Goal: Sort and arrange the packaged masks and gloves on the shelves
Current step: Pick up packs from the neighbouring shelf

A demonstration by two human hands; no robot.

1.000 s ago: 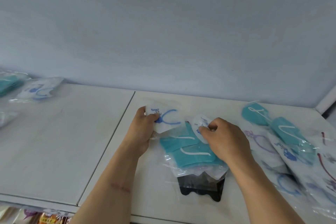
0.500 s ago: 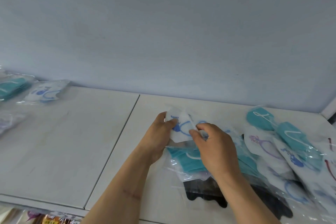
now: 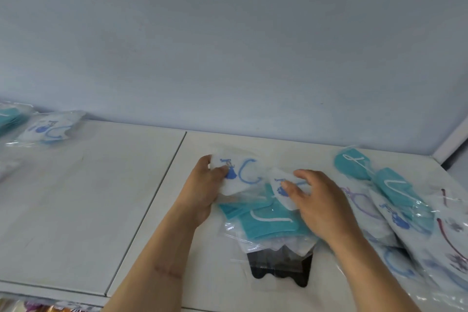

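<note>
Fingers [image 3: 215, 172] of the left hand [image 3: 202, 192] are pinching one white mask packet [image 3: 240, 177]. The right hand [image 3: 321, 205], fingers now spreading apart, is pressing a second packet [image 3: 281, 187], both pulled apart again near the shelf's [image 3: 88, 197] back edge.

Two hands [image 3: 202, 192] [image 3: 321, 205], two shelf boards [image 3: 76, 210], one black pack [image 3: 281, 268], several teal and white mask packs.

Two bare hands on a white shelf [image 3: 101, 210]. The left hand [image 3: 202, 190] pinches a white packaged mask [image 3: 240, 175]; the right hand [image 3: 319, 200] rests on another white mask [image 3: 281, 185] above teal masks [image 3: 266, 225].
</note>
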